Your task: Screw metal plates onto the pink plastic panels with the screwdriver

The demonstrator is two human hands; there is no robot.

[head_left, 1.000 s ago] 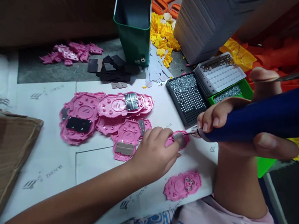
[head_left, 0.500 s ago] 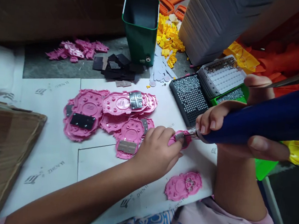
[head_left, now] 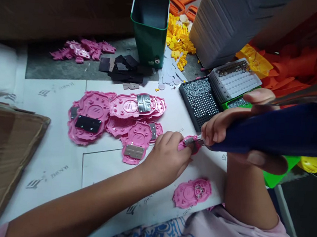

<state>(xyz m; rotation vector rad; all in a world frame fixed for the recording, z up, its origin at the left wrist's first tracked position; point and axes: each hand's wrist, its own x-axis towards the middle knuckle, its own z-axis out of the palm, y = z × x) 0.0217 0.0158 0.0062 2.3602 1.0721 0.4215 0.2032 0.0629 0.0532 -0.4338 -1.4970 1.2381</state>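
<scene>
The small pink shell [head_left: 182, 146] lies at the near right of the white sheet [head_left: 50, 152], gripped at its near-left side by the left hand [head_left: 167, 155], whose thumb and fingers close over the rim beside a grey plate [head_left: 189, 141]. The right hand [head_left: 221, 125] is wrapped around a blue power driver [head_left: 276, 127], with a slim metal tool [head_left: 302, 94] lying alongside under the thumb. The driver comes in from 3 o'clock, its bit [head_left: 200, 140] pointing at the plate; the spot is too dark and small to tell whether the tip touches.

The shell looks like thin moulded plastic: light, stiff, a little slick, so it would likely twist or skid under the bit's turning if held loosely. The scalloped edge should give better purchase than the smooth inner face. A hold on the rim opposite the driver, around 8 or 9 o'clock, seems best, leaving the plate free. The plate looks rigid and thin-edged; pressing on it near the bit would put fingertips at risk. The driver looks bulky and probably heavier, best taken around its barrel.

Around the shell, a spread of larger pink shells [head_left: 138, 139] lies at 9 o'clock, a black screw tray [head_left: 201, 100] at 12, and a loose pink piece [head_left: 187, 195] at 6.
</scene>
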